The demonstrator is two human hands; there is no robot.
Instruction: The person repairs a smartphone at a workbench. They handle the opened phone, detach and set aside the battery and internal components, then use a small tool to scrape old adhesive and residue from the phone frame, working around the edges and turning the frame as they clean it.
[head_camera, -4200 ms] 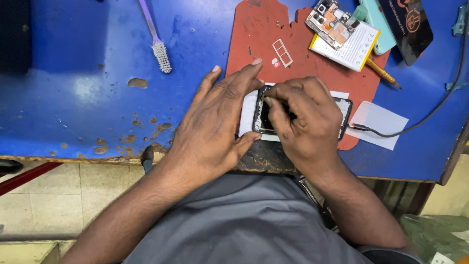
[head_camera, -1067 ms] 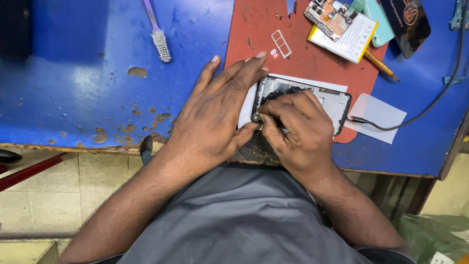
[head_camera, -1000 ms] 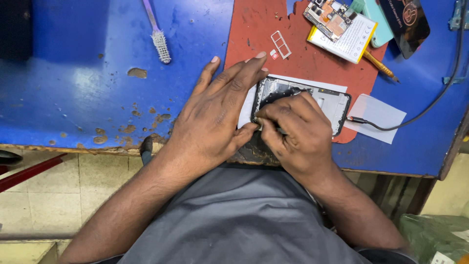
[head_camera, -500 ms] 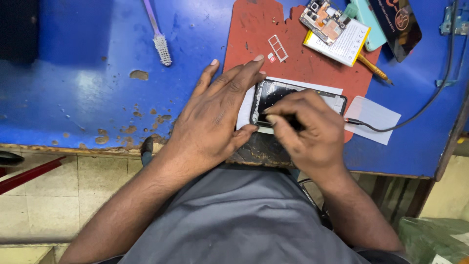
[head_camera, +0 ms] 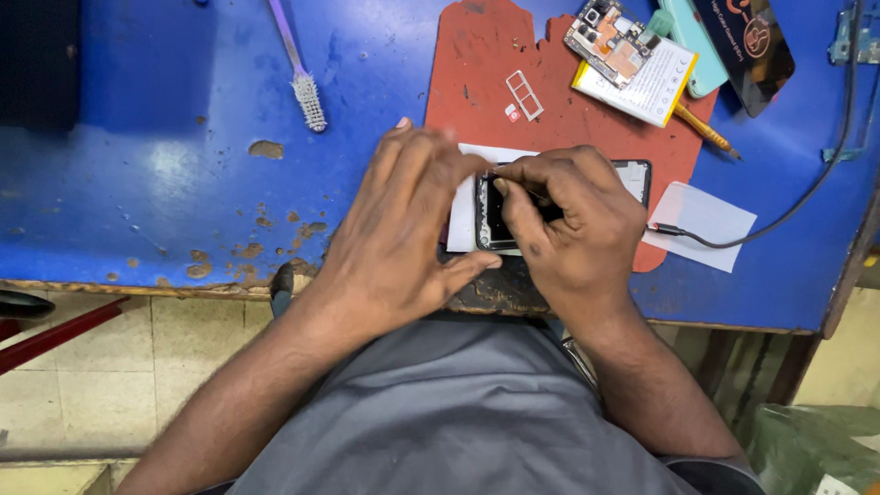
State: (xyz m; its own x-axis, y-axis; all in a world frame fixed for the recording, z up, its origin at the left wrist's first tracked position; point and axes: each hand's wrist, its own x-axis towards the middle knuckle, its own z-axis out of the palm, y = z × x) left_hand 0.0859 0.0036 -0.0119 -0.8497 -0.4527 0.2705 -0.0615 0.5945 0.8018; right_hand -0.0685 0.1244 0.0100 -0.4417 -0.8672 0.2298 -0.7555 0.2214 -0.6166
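Observation:
An opened phone body (head_camera: pixel 493 220), black with a pale frame, lies on a white sheet (head_camera: pixel 460 229) on a red mat (head_camera: pixel 495 55) near the front edge of the blue bench. My left hand (head_camera: pixel 403 229) rests flat beside the phone's left end, its thumb pressed along the lower edge. My right hand (head_camera: pixel 573 220) covers most of the phone, fingers curled and pinched at its upper left part; whether a small tool sits between the fingertips is hidden.
On the mat lie a small white tray frame (head_camera: pixel 524 94) and a circuit board (head_camera: pixel 609 41) on a battery pack (head_camera: pixel 646 78). A pencil (head_camera: pixel 704 128), a dark phone panel (head_camera: pixel 747 41), a toothbrush (head_camera: pixel 301 73), a white slip (head_camera: pixel 701 225) and a black cable (head_camera: pixel 807 183) lie around.
My right hand has shifted left over the phone and curled tighter at its upper left corner. My left hand has drawn its fingers back slightly, staying beside the phone.

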